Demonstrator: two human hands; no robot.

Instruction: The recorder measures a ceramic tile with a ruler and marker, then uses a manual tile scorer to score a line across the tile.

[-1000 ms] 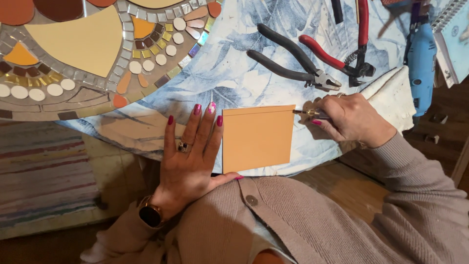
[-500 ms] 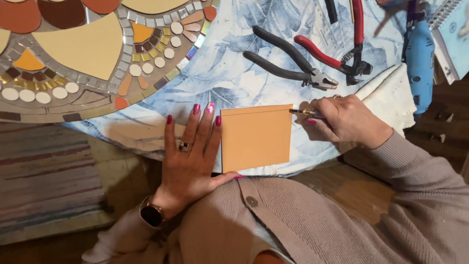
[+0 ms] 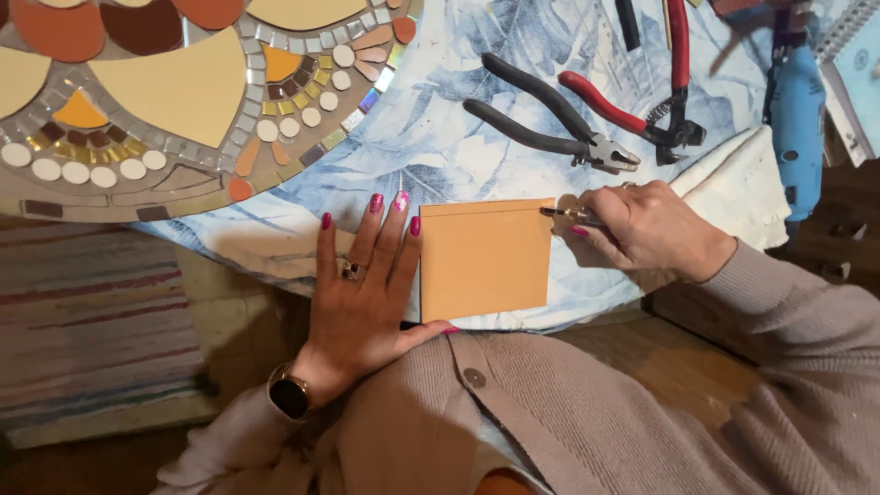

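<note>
An orange square tile (image 3: 484,258) lies on the blue-and-white cloth (image 3: 440,137) at the table's near edge. My left hand (image 3: 362,284) lies flat on the cloth with spread fingers, pressing against the tile's left edge, thumb under its lower corner. My right hand (image 3: 646,227) grips a thin metal scoring tool (image 3: 561,214), and its tip touches the tile's top right corner. A faint line runs across the tile near its top edge.
A round mosaic (image 3: 174,92) of cream, orange and brown pieces fills the upper left. Grey-handled pliers (image 3: 550,119) and red-handled nippers (image 3: 655,87) lie beyond the tile. A blue rotary tool (image 3: 793,128) and a spiral notebook (image 3: 852,78) sit at right. A striped rug (image 3: 92,321) covers the floor.
The view has shifted slightly. Both hands stay in the same place on the tile, with the tool tip still at its top right corner.
</note>
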